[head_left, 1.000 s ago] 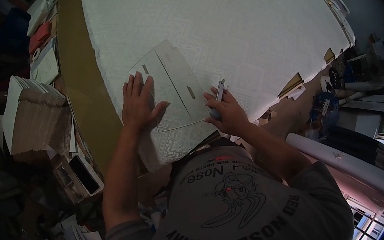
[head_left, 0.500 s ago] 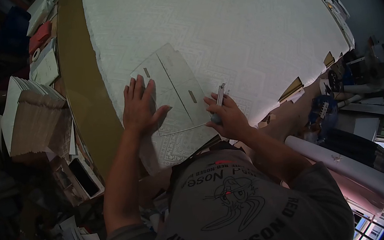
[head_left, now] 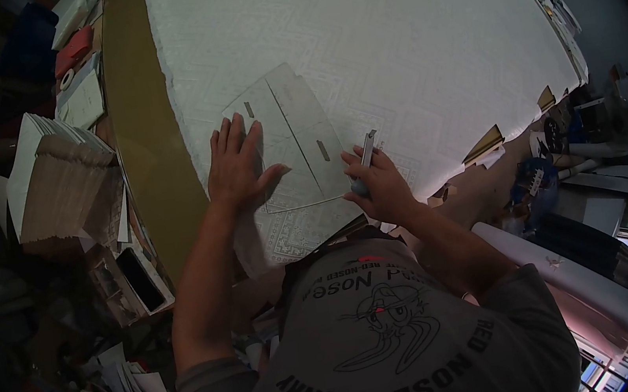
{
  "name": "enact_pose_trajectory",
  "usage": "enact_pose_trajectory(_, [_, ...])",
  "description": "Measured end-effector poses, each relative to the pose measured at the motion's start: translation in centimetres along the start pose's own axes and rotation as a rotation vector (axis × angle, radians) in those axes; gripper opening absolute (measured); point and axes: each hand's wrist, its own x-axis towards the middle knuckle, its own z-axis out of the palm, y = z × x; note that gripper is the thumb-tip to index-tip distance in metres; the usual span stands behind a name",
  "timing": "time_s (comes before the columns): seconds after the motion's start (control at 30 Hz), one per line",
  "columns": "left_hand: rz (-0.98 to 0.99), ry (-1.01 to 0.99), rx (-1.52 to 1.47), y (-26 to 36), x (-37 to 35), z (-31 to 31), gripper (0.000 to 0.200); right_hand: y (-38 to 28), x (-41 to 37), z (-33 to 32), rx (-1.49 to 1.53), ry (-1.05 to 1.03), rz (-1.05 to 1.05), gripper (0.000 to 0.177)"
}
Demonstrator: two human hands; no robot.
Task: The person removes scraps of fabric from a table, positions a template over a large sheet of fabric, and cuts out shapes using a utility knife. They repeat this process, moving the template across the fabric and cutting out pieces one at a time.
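My left grip [head_left: 234,173] is open and flat, palm down, with its fingers spread and the thumb held out to the side. It has hold of nothing; it rests over the left edge of the clear template [head_left: 284,148], the thumb reaching inward across it. The template lies flat on the white patterned sheet [head_left: 406,49], between my two grips, with most of its surface to the right of my left fingers. It reaches farther from my body than either grip does.

My right grip [head_left: 385,184] is closed around a utility knife [head_left: 369,151], fingers curled about the handle and the metal end pointing away from me. This grip sits just beside the template's lower right edge; I cannot tell whether my fingertips touch it. The knife is tilted a little to the right, near that edge.

A dark line [head_left: 293,137] runs lengthwise along the template, between my grips. One brown strip [head_left: 249,110] lies just beyond my left fingertips, and another brown strip [head_left: 323,150] lies near my right fingers. The sheet covers much of the table [head_left: 147,131], whose olive surface shows on my left.
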Motion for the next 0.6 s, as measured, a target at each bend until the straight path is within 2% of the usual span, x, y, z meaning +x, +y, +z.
enact_pose_trajectory(0.6, [0.008, 0.013, -0.002, -0.06, 0.07, 0.04, 0.095, -0.04, -0.25, 0.45, 0.02, -0.031, -0.038, 0.044])
